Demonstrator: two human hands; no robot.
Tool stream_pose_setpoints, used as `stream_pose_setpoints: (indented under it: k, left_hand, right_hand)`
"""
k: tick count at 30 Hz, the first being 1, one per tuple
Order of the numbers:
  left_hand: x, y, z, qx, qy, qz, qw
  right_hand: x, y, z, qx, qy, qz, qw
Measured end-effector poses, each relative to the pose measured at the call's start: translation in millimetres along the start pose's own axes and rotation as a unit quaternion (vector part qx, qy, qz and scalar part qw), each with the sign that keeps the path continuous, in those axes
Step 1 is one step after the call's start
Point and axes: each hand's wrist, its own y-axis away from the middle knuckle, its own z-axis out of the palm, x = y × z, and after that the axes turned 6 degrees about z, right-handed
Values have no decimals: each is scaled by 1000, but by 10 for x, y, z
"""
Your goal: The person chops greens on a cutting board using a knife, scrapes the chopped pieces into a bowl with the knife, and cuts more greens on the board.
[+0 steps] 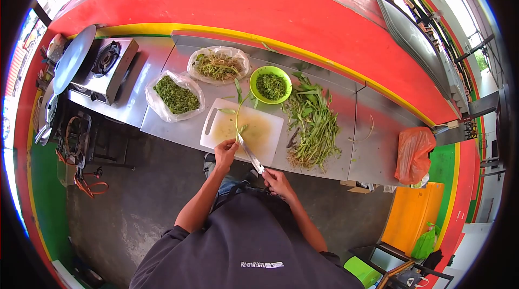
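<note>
My left hand (226, 154) is closed around the lower end of a leafy green stem (237, 113), which stretches away over the white cutting board (210, 140). In my right hand (278, 183) is the handle of a knife (250, 154); its blade points up and left, with the tip beside the stem close to my left fingers. Wet greenish-brown stains mark the board. Right of it lies a big heap of leafy stems with roots (313, 127). Behind the board stands a lime-green bowl (288, 90) holding picked or chopped greens (271, 87).
Two clear plastic bags hold chopped greens (175, 97) and root trimmings (219, 66). A gas stove (116, 81) with a round pan lid (75, 57) stands at left. An orange plastic bag (414, 154) sits at the counter's right end. A red wall (227, 5) borders the back.
</note>
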Motion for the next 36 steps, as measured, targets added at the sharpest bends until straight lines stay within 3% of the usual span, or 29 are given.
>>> stream_pose_setpoints:
  k: [5, 8, 15, 17, 23, 26, 36]
  left_hand:
    - [169, 207, -82, 82, -182, 125, 972]
    - [103, 305, -113, 80, -205, 153, 963]
    - [-79, 342, -71, 55, -182, 102, 976]
    - [-106, 308, -74, 40, -139, 21, 989]
    - [-113, 244, -69, 4, -65, -22, 998]
    - [-119, 224, -37, 32, -1, -25, 999]
    - [-191, 342, -77, 72, -106, 2, 992]
  right_hand:
    - [82, -14, -67, 13, 6, -18, 1000]
    - [63, 43, -66, 18, -25, -15, 999]
    - [56, 105, -40, 3, -58, 7, 998]
    - [79, 94, -47, 0, -55, 3, 999]
    - [88, 75, -67, 1, -40, 5, 999]
    - [56, 94, -61, 3, -37, 4, 999]
    - [-76, 99, 7, 25, -47, -28, 998]
